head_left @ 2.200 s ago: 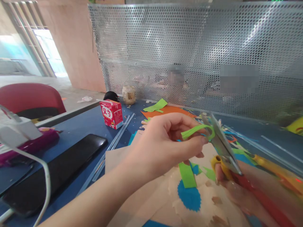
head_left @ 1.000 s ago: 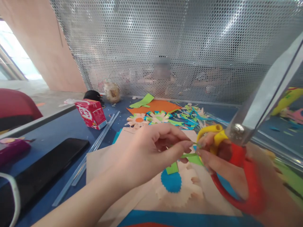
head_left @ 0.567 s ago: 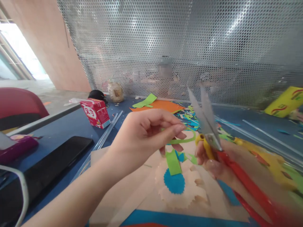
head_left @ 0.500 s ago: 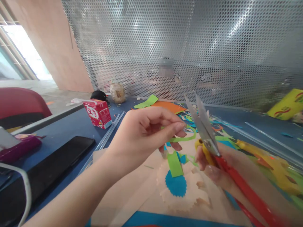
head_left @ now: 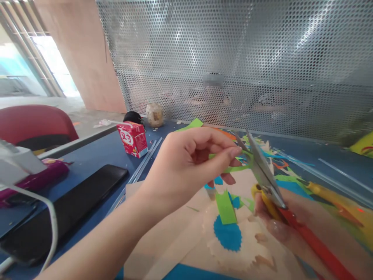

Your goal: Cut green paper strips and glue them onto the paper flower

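My left hand (head_left: 186,167) pinches a curled, thin green paper strip (head_left: 237,168) between thumb and fingertips. My right hand (head_left: 279,229) is wrapped round red-handled scissors (head_left: 265,173), whose blades point up and away, slightly apart. The strip's far curve meets the blades; whether it lies between them is hard to tell. A yellow part (head_left: 268,200) shows by the pivot. Below the hands, a cream paper flower shape (head_left: 215,249) with scalloped edges carries a blue zigzag-edged disc (head_left: 229,235) and a green paper piece (head_left: 225,208).
A red drink carton (head_left: 133,139), a jar (head_left: 154,115) and a black phone (head_left: 72,206) stand or lie on the left. Clear sticks (head_left: 147,159) lie beside the carton. Paper scraps spread behind the hands, and a yellow glue gun (head_left: 335,200) rests at right. Perforated metal (head_left: 204,46) closes the back.
The scissors have come closer to the left hand, and their blades now meet the green strip. The whole view has swung a little to the left.
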Demonstrator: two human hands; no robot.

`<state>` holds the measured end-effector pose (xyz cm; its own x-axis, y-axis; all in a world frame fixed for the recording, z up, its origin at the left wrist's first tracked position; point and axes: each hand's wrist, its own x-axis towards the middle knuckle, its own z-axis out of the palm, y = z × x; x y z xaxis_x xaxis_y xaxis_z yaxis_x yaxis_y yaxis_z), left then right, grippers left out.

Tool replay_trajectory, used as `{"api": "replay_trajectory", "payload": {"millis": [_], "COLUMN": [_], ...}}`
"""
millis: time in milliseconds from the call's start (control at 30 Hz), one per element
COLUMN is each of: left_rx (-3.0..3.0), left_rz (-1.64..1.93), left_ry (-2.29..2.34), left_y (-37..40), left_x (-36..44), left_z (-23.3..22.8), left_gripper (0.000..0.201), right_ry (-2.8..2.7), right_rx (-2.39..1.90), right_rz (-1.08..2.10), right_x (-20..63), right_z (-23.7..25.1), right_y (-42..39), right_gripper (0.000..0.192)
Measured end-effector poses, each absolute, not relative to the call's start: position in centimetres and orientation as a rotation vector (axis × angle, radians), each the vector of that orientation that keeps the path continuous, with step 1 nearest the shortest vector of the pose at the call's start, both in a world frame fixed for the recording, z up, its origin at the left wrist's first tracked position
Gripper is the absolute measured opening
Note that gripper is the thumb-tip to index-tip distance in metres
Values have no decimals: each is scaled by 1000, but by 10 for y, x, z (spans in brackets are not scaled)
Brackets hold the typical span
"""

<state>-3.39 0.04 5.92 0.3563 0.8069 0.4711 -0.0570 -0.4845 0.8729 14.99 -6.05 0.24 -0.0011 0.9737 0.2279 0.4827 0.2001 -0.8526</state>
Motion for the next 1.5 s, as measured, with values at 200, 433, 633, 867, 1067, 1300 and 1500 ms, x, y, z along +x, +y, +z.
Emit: {"api": "replay_trajectory", "payload": {"millis": [200,433,633,867,1067,1300,1500], "left_rx": [1735,1728,1721,1701,1689,1705,1731], "left_rz": [1256,1258,1249,1262,1261,1260,1247], "left_ry": [670,673,667,714,709,698,681], "left_y": [2,2,2,0,1,1,3], "left_x": [-35,-36,-35,-33,-33,-34,-34], "left_z": [60,58,59,60,61,60,60], "left_gripper": [6,6,5,5,4,4,4], "right_ry": [-1533,-1565,-1566,-1533,-1546,-1556,-1550], "right_rx": [-1433,-1420,-1450,-1436,-1418,-1439,-1441], "right_rz": [704,778,697,669,686,626,647], "right_x": [148,150,148,147,147,144,145], "right_z": [1,-1,6,7,5,10,11], "right_y": [-60,-60,-60,-60,-61,-63,-62], "right_gripper": [28,32,27,25,26,26,24]}}
